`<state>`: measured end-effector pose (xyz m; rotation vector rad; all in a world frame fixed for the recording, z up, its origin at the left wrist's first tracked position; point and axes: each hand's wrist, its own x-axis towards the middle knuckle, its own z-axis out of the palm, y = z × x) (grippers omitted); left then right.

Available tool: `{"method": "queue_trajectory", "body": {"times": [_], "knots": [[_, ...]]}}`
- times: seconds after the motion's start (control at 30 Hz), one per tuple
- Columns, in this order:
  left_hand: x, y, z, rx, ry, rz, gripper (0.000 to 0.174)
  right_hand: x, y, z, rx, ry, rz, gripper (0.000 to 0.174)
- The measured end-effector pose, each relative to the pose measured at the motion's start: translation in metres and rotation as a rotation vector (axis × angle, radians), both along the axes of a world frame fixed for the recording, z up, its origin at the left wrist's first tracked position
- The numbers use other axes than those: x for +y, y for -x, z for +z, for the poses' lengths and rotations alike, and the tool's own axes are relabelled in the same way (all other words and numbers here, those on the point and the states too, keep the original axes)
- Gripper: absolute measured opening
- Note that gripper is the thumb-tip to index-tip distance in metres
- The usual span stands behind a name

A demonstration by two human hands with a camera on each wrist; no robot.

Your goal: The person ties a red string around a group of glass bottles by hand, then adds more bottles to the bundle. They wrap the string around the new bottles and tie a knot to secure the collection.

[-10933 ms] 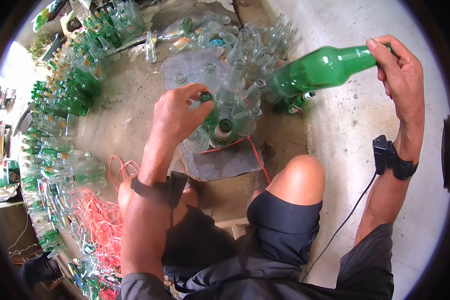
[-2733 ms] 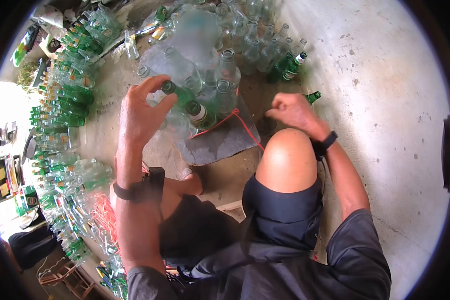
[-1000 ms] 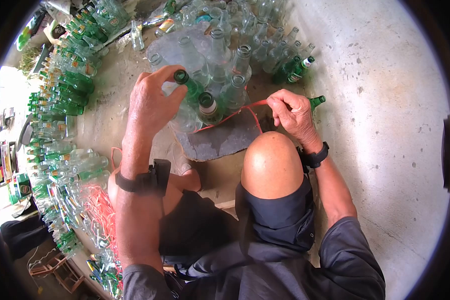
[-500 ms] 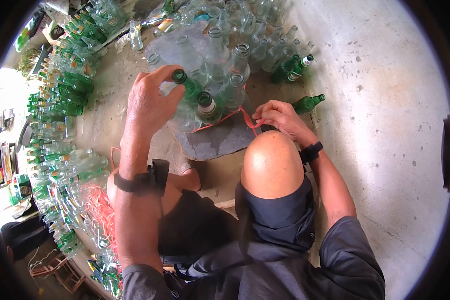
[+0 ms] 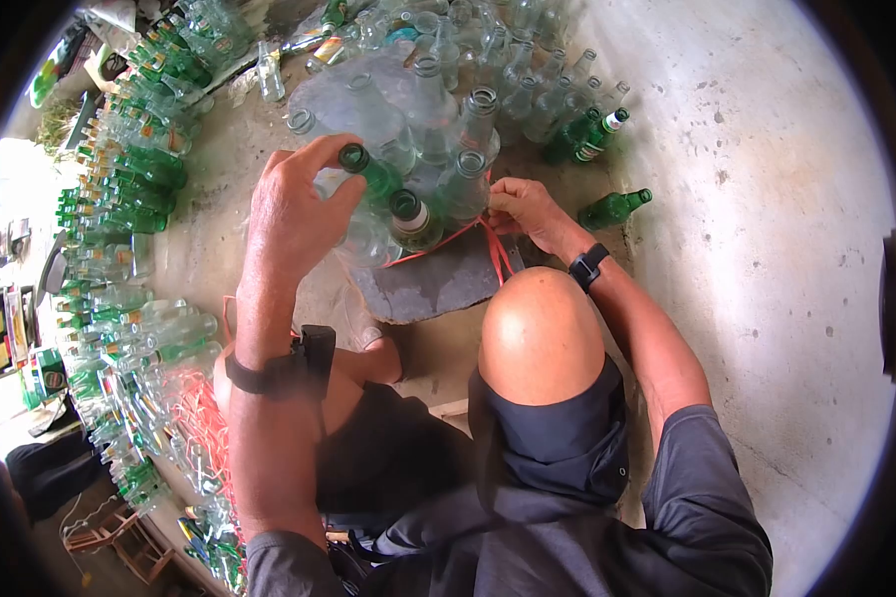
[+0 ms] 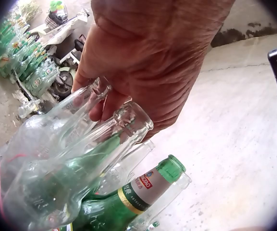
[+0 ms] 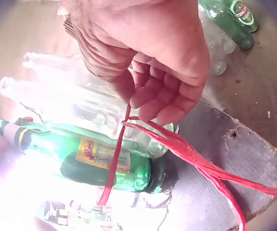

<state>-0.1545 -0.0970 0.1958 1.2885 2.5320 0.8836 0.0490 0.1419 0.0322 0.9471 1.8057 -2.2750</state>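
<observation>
A cluster of upright glass bottles, mostly clear (image 5: 430, 124), stands on a dark stone slab (image 5: 418, 297). Red plastic twine (image 7: 179, 144) runs round their lower part, with a twist at the near right. My left hand (image 5: 294, 214) holds the neck of a green bottle (image 5: 380, 179) between thumb and fingers, at the cluster's left side. Close by it stands another green bottle (image 5: 414, 227) with a pale neck label. At the cluster's right side, my right hand (image 5: 530, 212) pinches the twine by the twist, its fingers curled; loose strands hang over the slab.
One green bottle (image 5: 615, 208) is on the floor by the right wall. More clear bottles (image 5: 538, 104) crowd behind the slab. Rows of bottles (image 5: 134, 179) line the left, with a tangle of red twine (image 5: 204, 413) near my left arm.
About ten seconds ago my right hand held up a large green bottle. In the last second it drew twine rightward, then moved left to the cluster. My left hand stays on the green neck.
</observation>
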Motion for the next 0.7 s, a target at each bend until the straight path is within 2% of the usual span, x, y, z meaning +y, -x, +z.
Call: {"method": "queue_trajectory", "body": {"times": [0.1,0.37,0.4,0.47,0.7], "knots": [[0.0,0.0,0.002,-0.008,0.006,0.0,0.042,0.001,0.002,-0.003,0.006,0.001,0.011,0.014],[-0.003,-0.002,0.002,-0.02,-0.043,-0.006,0.042,0.008,-0.011,0.006,0.041,0.195,-0.128,0.01],[-0.004,-0.002,0.001,-0.017,-0.043,-0.004,0.042,0.01,-0.013,0.004,0.043,0.196,-0.126,0.01],[-0.005,-0.002,0.001,-0.033,-0.078,0.001,0.041,0.014,-0.019,-0.003,0.121,0.356,-0.204,0.009],[-0.016,-0.009,0.003,-0.028,-0.176,0.057,0.039,0.028,-0.031,-0.02,0.207,0.464,-0.217,0.011]]}}
